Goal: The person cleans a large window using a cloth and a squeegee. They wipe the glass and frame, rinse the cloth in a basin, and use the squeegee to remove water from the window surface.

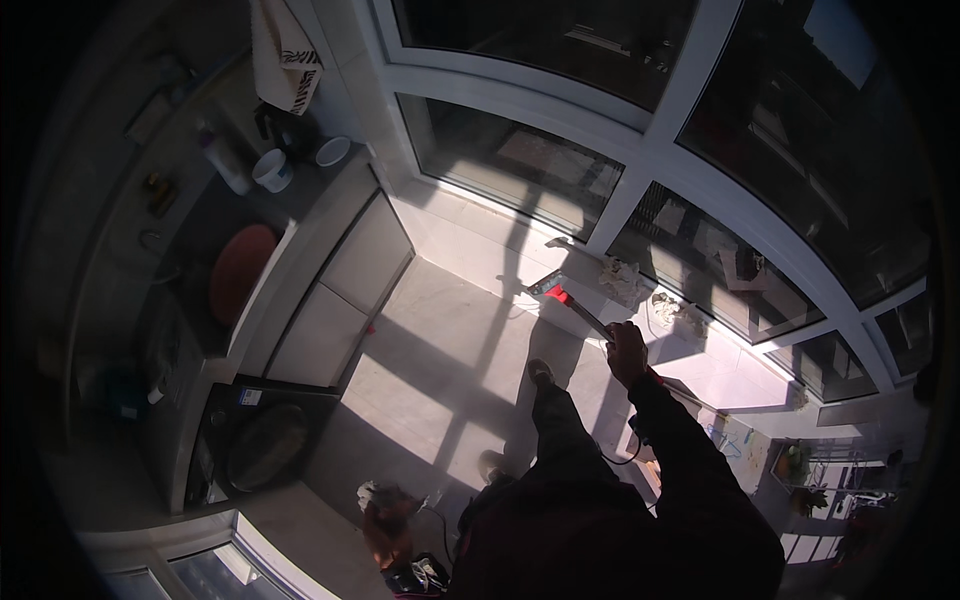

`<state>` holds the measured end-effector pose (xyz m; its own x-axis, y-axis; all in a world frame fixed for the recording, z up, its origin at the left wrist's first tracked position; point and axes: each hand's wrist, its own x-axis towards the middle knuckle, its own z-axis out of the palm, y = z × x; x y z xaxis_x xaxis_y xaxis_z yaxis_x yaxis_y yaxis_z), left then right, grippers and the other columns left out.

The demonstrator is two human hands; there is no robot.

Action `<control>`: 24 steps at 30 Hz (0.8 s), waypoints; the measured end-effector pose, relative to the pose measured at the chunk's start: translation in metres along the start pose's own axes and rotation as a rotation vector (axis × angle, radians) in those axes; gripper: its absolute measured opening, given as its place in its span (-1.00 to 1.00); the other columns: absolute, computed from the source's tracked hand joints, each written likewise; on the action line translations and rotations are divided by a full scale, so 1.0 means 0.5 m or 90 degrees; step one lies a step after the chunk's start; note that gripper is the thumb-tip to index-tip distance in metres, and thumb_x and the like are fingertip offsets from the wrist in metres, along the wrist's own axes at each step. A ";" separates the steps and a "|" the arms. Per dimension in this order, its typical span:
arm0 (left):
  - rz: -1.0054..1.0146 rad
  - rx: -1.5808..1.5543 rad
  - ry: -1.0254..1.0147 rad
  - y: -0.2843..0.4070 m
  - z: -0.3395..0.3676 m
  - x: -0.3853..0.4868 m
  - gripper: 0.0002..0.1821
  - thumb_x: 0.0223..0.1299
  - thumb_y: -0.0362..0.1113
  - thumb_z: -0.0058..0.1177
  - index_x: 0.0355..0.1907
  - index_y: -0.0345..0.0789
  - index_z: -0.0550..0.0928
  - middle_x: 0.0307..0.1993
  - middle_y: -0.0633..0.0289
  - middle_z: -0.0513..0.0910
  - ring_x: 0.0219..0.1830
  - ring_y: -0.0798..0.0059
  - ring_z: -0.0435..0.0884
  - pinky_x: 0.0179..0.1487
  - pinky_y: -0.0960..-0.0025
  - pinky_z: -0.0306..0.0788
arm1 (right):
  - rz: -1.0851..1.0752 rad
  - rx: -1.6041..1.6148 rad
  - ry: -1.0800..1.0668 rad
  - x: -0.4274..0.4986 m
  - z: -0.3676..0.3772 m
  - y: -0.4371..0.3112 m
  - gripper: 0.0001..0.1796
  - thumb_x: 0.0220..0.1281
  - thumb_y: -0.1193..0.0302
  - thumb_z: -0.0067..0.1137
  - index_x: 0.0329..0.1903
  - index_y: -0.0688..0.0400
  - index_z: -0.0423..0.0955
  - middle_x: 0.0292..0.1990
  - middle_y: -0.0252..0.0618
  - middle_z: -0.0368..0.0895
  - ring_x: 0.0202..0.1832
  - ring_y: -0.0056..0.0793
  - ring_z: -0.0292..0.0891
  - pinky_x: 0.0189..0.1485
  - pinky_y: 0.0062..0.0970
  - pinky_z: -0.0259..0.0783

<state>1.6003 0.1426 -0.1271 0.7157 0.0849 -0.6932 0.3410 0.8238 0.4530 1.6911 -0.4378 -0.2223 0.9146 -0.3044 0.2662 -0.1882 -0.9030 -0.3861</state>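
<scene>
My right hand (628, 352) grips the dark handle of a long-handled scraper (589, 319). Its red neck carries a wide flat head, which points toward the low tiled ledge (469, 225) under the windows; whether it touches the ledge I cannot tell. Low on the left, my left hand (390, 521) is blurred and seems closed around a crumpled whitish cloth or paper (367, 493). Crumpled pale paper or cloth (621, 277) lies on the ledge beyond the scraper, and a second crumpled wad (667, 309) rests farther right.
White-framed windows (510, 79) rise above the ledge. At left, a counter (300, 217) bears a reddish basin (244, 274), a white tub (272, 171) and a bottle (223, 161). A dark front-loading washing machine (266, 446) stands below. A drying rack (840, 472) is at far right.
</scene>
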 end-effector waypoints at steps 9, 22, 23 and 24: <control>0.102 -0.050 0.044 -0.146 0.258 0.075 -0.58 0.64 -0.13 -0.16 0.13 -0.43 0.63 -0.12 0.10 0.73 -0.11 0.25 0.70 0.24 0.04 0.55 | 0.018 -0.043 -0.192 0.361 0.278 0.215 -0.58 0.15 0.53 0.34 0.10 0.14 0.54 -0.04 0.02 0.57 0.07 0.08 0.50 0.17 -0.02 0.46; 0.132 0.157 0.139 -0.219 0.613 0.176 -0.58 0.68 -0.26 -0.28 0.27 -0.49 0.54 0.10 -0.09 0.71 0.17 0.08 0.70 0.33 0.09 0.58 | 0.217 -0.424 -0.432 0.460 0.505 0.389 -0.57 0.37 0.15 0.19 0.21 0.03 0.61 0.15 0.01 0.65 0.34 0.06 0.49 0.34 0.23 0.39; 0.166 0.233 0.202 -0.221 0.611 0.180 -0.62 0.66 -0.30 -0.21 0.27 -0.48 0.55 0.07 -0.05 0.72 0.16 0.11 0.71 0.31 0.13 0.58 | 0.293 -0.442 -0.456 0.459 0.513 0.395 -0.53 0.46 0.06 0.13 0.25 0.03 0.59 0.19 0.02 0.64 0.40 0.05 0.46 0.37 0.30 0.35; 0.189 0.300 0.227 -0.218 0.605 0.181 -0.64 0.63 -0.32 -0.16 0.26 -0.46 0.56 0.05 -0.02 0.72 0.15 0.14 0.71 0.29 0.16 0.58 | 0.264 -0.438 -0.449 0.459 0.520 0.399 -0.53 0.46 0.04 0.13 0.24 0.02 0.61 0.21 0.01 0.63 0.40 0.06 0.46 0.37 0.31 0.36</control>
<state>1.8123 -0.1092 -0.0697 0.6018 0.5178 -0.6080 0.4493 0.4099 0.7938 1.9562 -0.6089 -0.4678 0.6915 -0.5820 -0.4279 -0.4922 -0.8131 0.3106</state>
